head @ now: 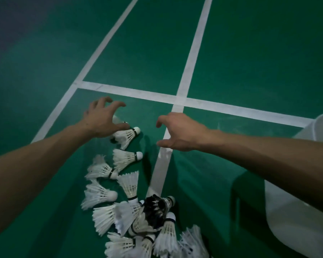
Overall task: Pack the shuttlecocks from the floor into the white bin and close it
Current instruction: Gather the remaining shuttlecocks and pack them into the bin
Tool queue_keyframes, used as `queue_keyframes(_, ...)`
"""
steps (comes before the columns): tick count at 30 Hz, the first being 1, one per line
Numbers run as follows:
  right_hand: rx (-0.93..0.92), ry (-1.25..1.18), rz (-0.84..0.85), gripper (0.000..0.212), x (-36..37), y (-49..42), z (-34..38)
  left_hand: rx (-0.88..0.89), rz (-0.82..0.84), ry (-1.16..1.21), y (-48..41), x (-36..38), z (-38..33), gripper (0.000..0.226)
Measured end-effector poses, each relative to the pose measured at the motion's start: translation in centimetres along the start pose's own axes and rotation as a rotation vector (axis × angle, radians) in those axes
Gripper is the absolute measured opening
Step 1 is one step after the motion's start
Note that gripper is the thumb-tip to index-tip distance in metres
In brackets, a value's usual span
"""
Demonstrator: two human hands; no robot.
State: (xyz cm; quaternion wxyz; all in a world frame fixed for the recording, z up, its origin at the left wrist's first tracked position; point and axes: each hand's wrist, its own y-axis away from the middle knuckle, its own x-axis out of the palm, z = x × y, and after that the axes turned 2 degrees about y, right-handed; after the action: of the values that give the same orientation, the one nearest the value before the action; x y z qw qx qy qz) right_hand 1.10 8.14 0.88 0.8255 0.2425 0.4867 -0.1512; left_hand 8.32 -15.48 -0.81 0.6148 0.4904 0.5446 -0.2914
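Note:
Several white feather shuttlecocks (127, 157) lie scattered on the green floor, from the centre down to a dense pile (138, 226) at the bottom edge; one black shuttlecock (155, 205) lies among them. My left hand (103, 120) hovers with spread, curled fingers over the farthest shuttlecock (127, 135), thumb near its cork. My right hand (177, 133) is open, fingers curled, just right of it above a white court line, holding nothing. The white bin (295, 224) stands at the right edge, partly hidden by my right forearm.
White court lines (185, 101) cross on the green court floor (250, 62). The floor beyond the lines stretches away dark toward the far left.

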Motion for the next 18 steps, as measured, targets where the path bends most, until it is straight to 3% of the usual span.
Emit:
queue_keyframes(4,-0.023,-0.019,0.006,0.053,0.7,-2.7,0.6,-0.115,0.102,0.121,0.2,0.9,1.8,0.084)
queue_keyframes(7,-0.033,-0.040,-0.009,0.051,1.0,-4.4,1.1,-0.087,0.157,0.299,0.9,2.1,2.0,0.082)
queue_keyframes(12,-0.095,-0.087,0.007,0.045,2.3,-5.5,2.5,0.045,0.050,0.354,1.4,3.3,1.4,0.077)
queue_keyframes(18,-0.162,-0.143,0.044,0.048,4.0,-5.8,4.2,0.022,-0.068,0.429,1.5,4.0,2.7,0.063)
